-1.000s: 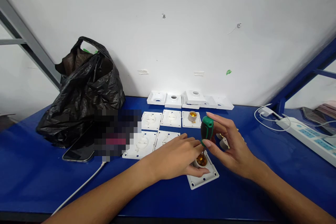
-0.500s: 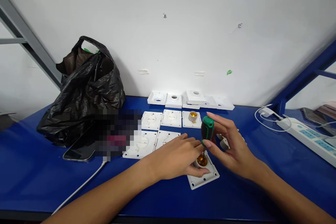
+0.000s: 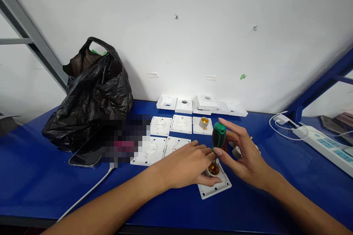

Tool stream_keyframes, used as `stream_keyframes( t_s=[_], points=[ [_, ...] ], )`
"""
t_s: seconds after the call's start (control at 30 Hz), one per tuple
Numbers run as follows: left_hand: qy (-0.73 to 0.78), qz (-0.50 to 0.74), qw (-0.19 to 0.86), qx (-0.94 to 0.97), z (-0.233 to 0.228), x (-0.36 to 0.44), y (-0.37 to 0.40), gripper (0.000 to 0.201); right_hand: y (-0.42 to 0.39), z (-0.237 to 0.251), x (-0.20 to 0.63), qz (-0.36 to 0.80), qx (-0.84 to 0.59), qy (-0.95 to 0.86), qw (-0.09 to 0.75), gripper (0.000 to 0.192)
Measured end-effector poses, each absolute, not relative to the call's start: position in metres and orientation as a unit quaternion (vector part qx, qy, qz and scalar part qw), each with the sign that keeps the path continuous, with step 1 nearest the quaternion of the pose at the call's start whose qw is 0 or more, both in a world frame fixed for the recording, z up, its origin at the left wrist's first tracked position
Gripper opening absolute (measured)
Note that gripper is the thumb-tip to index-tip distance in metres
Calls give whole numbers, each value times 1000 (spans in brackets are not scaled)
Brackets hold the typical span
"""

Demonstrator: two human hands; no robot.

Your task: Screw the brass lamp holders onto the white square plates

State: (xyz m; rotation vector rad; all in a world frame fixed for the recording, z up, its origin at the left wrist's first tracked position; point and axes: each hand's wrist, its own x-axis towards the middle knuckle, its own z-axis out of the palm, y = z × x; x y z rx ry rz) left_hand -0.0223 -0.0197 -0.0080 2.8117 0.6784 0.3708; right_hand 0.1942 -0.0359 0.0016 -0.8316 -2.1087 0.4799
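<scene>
My right hand (image 3: 242, 158) grips a green and black screwdriver (image 3: 219, 136) by its handle, fingertips around it. The shaft points down into a lamp socket (image 3: 213, 169) with a brass-coloured inside. This socket sits on a square white base plate (image 3: 216, 191) that lies on the blue table. My left hand (image 3: 193, 165) is closed round the socket's left side, thumb in front and fingers behind, pressing it against the plate. Partly behind my right hand are loose round socket pieces (image 3: 236, 152). The screwdriver's tip is hidden inside the socket.
Several white plates (image 3: 160, 126) lie in rows behind my left hand; one bears a brass-lined socket (image 3: 204, 122). White covers (image 3: 184, 106) line the wall. On the left are a black plastic bag (image 3: 93, 99), a phone (image 3: 85, 156) and a white cable (image 3: 88, 194). A power strip (image 3: 322, 141) is at right.
The whole view has shifted slightly. Both hands, the screwdriver and the socket keep almost the same places relative to each other.
</scene>
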Motion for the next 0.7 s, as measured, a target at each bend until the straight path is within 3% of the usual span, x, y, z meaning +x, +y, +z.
stream_keyframes(
  t_s=[0.7],
  points=[
    [233, 122, 102, 959, -8, -22, -20, 37, -35, 2, 193, 194, -317, -835, 405, 71]
  ],
)
